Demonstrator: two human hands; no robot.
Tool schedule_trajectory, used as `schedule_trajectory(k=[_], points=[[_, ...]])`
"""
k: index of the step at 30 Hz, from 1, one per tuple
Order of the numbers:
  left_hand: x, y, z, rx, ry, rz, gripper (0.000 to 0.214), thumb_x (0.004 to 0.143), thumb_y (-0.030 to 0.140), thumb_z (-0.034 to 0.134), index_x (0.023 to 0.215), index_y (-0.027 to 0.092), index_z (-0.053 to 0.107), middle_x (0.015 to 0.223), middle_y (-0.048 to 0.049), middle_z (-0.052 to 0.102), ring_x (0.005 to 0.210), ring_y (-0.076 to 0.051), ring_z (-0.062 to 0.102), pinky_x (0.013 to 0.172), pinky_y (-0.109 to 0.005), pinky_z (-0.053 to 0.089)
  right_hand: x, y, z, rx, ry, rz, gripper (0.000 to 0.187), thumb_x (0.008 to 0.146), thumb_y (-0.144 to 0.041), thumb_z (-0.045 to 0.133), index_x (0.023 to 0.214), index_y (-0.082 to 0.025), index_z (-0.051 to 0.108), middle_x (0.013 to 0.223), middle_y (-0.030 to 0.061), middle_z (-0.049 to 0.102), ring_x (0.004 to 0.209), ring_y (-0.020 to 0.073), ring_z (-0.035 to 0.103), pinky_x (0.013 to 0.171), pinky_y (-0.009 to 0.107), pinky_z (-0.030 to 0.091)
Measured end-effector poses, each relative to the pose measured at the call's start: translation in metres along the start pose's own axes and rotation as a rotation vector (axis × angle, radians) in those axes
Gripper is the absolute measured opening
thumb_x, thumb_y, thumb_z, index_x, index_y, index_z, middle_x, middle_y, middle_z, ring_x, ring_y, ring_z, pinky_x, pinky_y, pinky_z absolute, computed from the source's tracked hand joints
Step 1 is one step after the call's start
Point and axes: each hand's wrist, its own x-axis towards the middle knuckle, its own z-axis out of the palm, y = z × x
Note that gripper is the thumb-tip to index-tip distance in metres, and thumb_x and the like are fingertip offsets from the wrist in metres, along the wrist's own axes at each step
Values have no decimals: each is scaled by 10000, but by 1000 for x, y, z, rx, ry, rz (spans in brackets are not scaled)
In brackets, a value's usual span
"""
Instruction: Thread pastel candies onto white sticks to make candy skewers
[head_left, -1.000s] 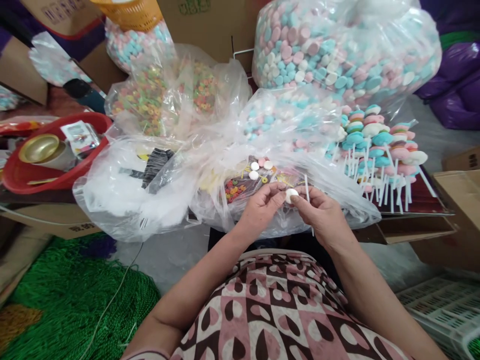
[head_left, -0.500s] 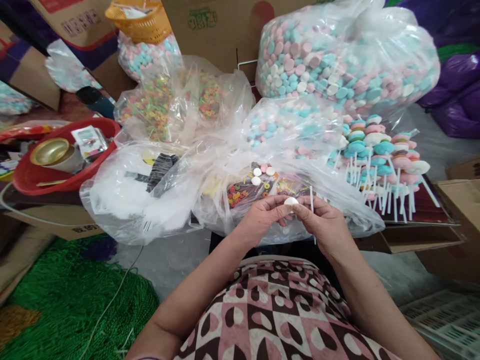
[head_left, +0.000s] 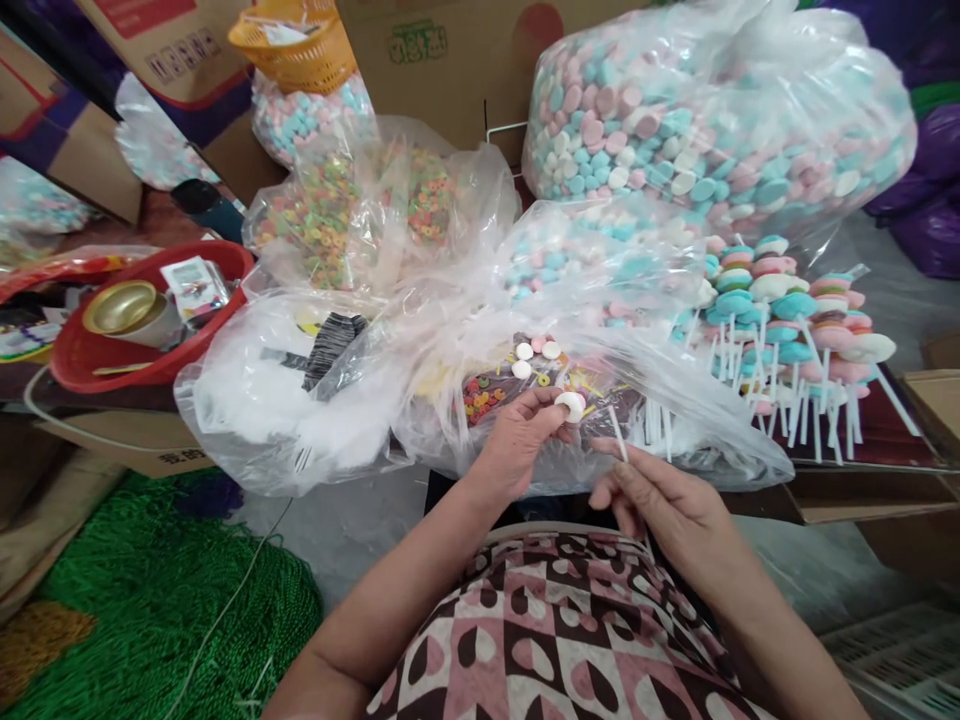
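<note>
Between the fingertips of my left hand [head_left: 517, 440] is a white disc-shaped piece [head_left: 570, 406], pinched at its edge. My right hand [head_left: 656, 485] grips a thin white stick [head_left: 618, 434], its upper end pointing up toward the disc but apart from it. Just beyond the hands, several pink and white discs [head_left: 523, 369] lie on a dark surface. Small coloured rings [head_left: 480, 400] are heaped to the left of them. More white sticks [head_left: 658, 428] lie to the right under clear plastic.
Finished-looking stacks of coloured discs on sticks [head_left: 795, 330] lie at the right. A large bag of discs [head_left: 712, 120] stands behind. A bag of rings [head_left: 337, 220], a red basin [head_left: 67, 350], an orange basket [head_left: 292, 50] and green cord [head_left: 210, 570] are at the left.
My hands have moved apart. The left still pinches the white disc, turned to face the camera more; the right has drawn down and rightward with the stick, now tilted. The view has shifted slightly.
</note>
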Motion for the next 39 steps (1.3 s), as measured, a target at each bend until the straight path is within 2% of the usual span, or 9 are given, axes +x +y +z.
schedule_trajectory(k=[6,14,17,21,25,28,33,35,39], points=[[-1,-4,0,15,-39,-6,341,622,342,812,844,164,624,769,21,672,580,-73,595,628,-232,461,2,-2,0,-268,-54,-86,440,938,-462,440,1126,-166,707,420,-42,497,382,133,450,447,252,401],[-5,-7,2,80,-56,66,346,649,375,815,857,167,632,773,11,669,657,-95,613,684,-253,489,3,2,-1,-299,13,-109,409,932,-416,439,1069,-154,721,423,-51,441,369,124,401,414,250,348],[-7,-7,2,175,-49,153,335,657,390,804,848,174,634,786,11,664,680,-94,591,698,-250,482,2,1,-3,-337,15,-117,392,924,-412,447,1028,-169,738,426,-47,429,379,126,388,407,248,338],[-11,-6,-1,462,-57,325,195,773,348,699,867,185,646,794,7,663,711,-98,585,725,-240,475,1,-4,-5,-379,10,-144,354,910,-400,474,956,-197,761,466,-27,488,415,129,407,440,248,372],[-13,-10,-5,702,-65,472,117,825,298,630,879,201,668,838,-8,687,749,-117,611,740,-241,486,-1,-9,-5,-325,-4,-86,348,895,-428,498,863,-206,764,493,-16,504,438,130,410,442,248,368],[-14,-14,-7,762,-76,509,133,844,298,610,910,205,679,855,-17,702,749,-126,625,741,-248,490,-3,-7,-2,-256,-3,32,391,891,-484,497,928,-185,748,423,-43,398,391,126,345,375,246,280],[-15,-17,-6,821,-78,610,146,845,253,601,947,245,705,930,-32,726,848,-161,649,821,-283,482,1,3,11,-92,51,140,460,871,-554,518,1001,-154,705,422,-58,380,385,115,312,371,242,225],[-15,-17,-5,840,-77,634,151,843,237,597,947,253,707,954,-37,728,895,-171,653,850,-291,478,5,6,16,-40,66,153,481,865,-579,520,999,-153,697,416,-62,373,385,114,311,379,242,218],[-11,-11,-5,841,-40,627,135,853,247,592,944,233,690,919,-34,722,810,-149,650,796,-273,494,6,6,15,-49,73,103,472,880,-568,509,1039,-159,683,431,-60,405,402,116,348,416,241,273]])
